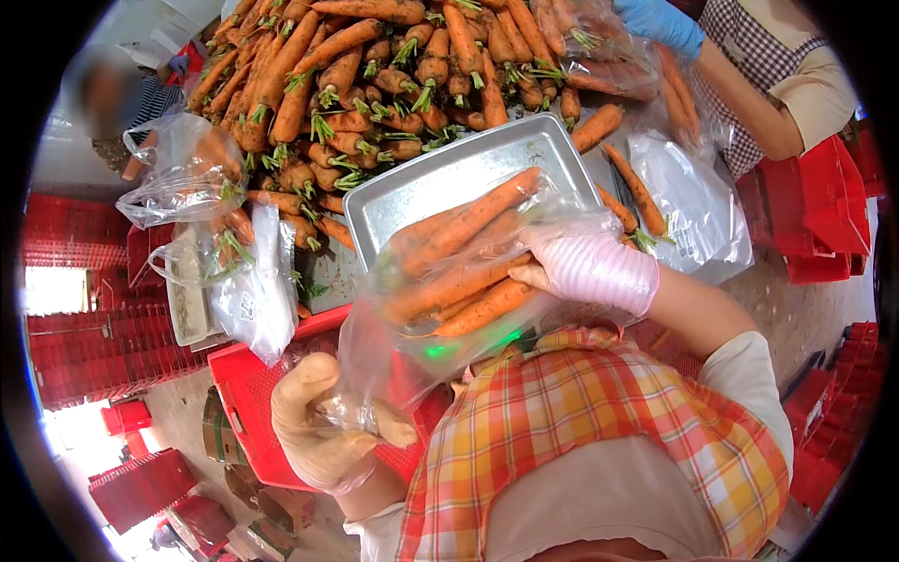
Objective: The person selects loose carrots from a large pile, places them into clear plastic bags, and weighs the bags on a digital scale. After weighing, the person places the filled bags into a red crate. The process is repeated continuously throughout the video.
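Note:
My right hand, in a pale glove with a pink cuff, grips a clear plastic bag of several dirty orange carrots over the front of a metal tray. The bag's loose end hangs down to my left hand, whose tan-gloved fingers are curled on the crumpled plastic at the lower left. Green lit marks show through the plastic below the carrots.
A large carrot pile covers the back table. Plastic bags lie left, more right. A red crate is below. Co-workers stand at both sides; a blue-gloved hand touches bagged carrots. Red crates stand around.

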{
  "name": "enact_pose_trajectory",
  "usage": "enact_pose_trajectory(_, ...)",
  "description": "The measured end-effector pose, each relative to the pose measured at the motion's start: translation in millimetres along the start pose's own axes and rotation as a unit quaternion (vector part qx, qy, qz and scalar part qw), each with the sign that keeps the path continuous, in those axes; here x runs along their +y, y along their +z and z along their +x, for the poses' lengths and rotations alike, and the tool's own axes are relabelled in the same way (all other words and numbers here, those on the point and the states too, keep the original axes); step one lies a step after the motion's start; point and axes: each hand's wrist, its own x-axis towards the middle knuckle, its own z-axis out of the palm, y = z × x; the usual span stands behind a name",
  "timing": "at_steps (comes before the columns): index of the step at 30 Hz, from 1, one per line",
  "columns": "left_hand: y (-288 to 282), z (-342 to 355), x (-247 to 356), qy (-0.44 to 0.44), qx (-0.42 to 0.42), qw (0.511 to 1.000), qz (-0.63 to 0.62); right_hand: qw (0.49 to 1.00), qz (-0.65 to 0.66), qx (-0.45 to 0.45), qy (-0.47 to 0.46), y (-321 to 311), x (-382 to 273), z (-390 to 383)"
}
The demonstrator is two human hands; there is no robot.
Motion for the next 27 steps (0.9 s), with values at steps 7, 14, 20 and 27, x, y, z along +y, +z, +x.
enact_pose_trajectory(7,-3.1,12.3,-4.0,0.022,-0.07,0.995,-0.061,0.995,0.01,0.093,-0.035,20.7,5.5,-8.0)
enact_pose_trajectory(14,-0.5,9.0,-4.0,0.017,-0.015,1.0,0.011,0.99,0.018,0.099,-0.094,32.1,8.7,4.4)
enact_pose_trajectory(20,-7.3,10.7,-2.0,0.018,-0.016,0.995,0.093,0.973,0.149,0.084,-0.152,21.7,1.8,2.2)
enact_pose_trajectory(27,1.6,9.4,3.3,0.033,0.03,0.996,0.074,0.961,0.13,0.185,-0.158,-33.1,0.0,-24.8)
